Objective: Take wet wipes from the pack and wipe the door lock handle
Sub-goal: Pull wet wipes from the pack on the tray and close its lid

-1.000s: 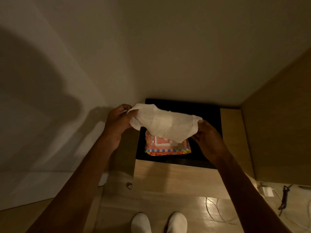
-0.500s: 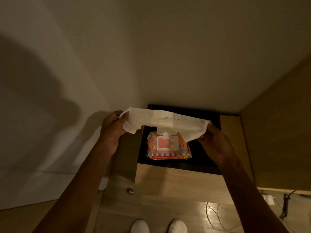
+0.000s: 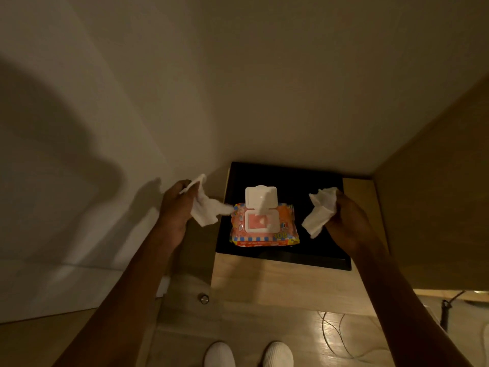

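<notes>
Two wipes now hang apart where one white span stretched between the hands half a second ago: the left hand [image 3: 176, 210] grips a bunched wipe [image 3: 205, 209] at 9 o'clock of the pack [image 3: 264, 229], and the right hand [image 3: 349, 221] grips a second wipe [image 3: 320, 211] at 3 o'clock. The pack lies with its lid [image 3: 261, 196] open on the black mat [image 3: 312, 176]. Taking looks done, but the door lock handle is out of view.

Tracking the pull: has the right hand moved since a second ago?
Yes. The right hand moved rightward, away from the pack, toward the black tray's right edge.
</notes>
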`<action>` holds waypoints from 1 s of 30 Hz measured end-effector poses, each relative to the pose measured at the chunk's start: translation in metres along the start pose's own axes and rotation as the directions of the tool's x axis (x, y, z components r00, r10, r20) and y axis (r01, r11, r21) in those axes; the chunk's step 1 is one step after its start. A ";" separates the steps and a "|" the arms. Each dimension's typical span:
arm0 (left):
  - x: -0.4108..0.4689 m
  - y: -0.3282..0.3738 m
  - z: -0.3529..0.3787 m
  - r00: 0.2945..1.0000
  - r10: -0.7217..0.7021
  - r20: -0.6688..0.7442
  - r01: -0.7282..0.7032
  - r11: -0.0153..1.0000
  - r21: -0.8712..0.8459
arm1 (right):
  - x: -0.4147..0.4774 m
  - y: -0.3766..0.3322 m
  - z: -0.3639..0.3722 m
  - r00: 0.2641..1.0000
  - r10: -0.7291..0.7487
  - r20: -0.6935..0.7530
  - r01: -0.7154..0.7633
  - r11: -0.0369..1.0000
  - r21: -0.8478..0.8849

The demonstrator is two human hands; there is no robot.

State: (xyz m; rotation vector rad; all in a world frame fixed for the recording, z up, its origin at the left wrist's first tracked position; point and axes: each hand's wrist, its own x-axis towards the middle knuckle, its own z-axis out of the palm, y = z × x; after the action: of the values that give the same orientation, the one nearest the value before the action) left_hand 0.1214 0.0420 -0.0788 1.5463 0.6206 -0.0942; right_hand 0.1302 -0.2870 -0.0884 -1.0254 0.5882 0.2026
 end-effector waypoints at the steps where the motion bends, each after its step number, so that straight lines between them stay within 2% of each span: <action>1: -0.002 -0.001 0.004 1.000 -0.003 0.017 0.003 1.000 0.018 | -0.002 0.003 0.003 1.000 0.000 0.016 0.000 1.000 0.024; 7: -0.003 0.000 0.019 0.998 -0.051 0.036 0.050 0.999 0.008 | -0.006 0.008 0.013 0.986 0.103 0.131 -0.130 0.969 0.212; 9: -0.002 0.002 0.017 0.995 -0.087 0.051 0.088 0.996 -0.019 | -0.010 0.008 0.018 0.976 0.145 0.165 -0.165 0.980 0.113; 11: -0.006 0.004 0.015 0.992 -0.112 0.056 0.112 0.994 -0.010 | -0.013 0.016 0.019 0.972 0.204 0.116 -0.195 0.977 -0.084; 13: -0.009 0.005 0.012 0.992 -0.096 0.083 0.094 0.995 0.032 | -0.016 0.026 0.020 0.973 0.228 0.024 -0.218 0.954 -0.208; 17: -0.016 0.004 0.021 0.987 -0.082 0.136 0.052 0.977 0.208 | -0.011 0.038 0.023 0.991 0.110 -0.075 -0.129 0.931 -0.342; 20: -0.018 -0.017 0.035 0.980 -0.145 0.137 0.082 0.918 0.388 | -0.008 0.043 0.032 0.996 -0.014 -0.088 -0.019 0.931 -0.365; 21: -0.016 -0.028 0.039 0.979 -0.115 0.168 0.021 0.879 0.476 | -0.006 0.044 0.036 0.995 -0.043 -0.086 0.010 0.936 -0.352; 23: -0.010 -0.042 0.045 0.969 -0.050 0.240 -0.133 0.715 0.686 | 0.000 0.049 0.046 0.993 -0.087 -0.080 0.053 0.934 -0.355; 26: -0.001 -0.049 0.059 0.937 -0.010 0.349 -0.276 0.591 0.758 | 0.013 0.061 0.056 0.992 -0.116 -0.054 0.085 0.914 -0.396; 28: 0.002 -0.052 0.069 0.930 0.025 0.367 -0.316 0.563 0.764 | 0.020 0.071 0.057 0.987 -0.160 -0.015 0.128 0.843 -0.522; 30: 0.006 -0.060 0.077 0.909 0.057 0.412 -0.379 0.521 0.765 | 0.026 0.082 0.051 0.971 -0.232 0.048 0.199 0.689 -0.697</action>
State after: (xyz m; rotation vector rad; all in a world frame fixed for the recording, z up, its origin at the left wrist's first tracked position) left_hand 0.1239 -0.0324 -0.1429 2.4718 0.0371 -0.5238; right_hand 0.1355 -0.2043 -0.1442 -1.8419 0.4199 0.1970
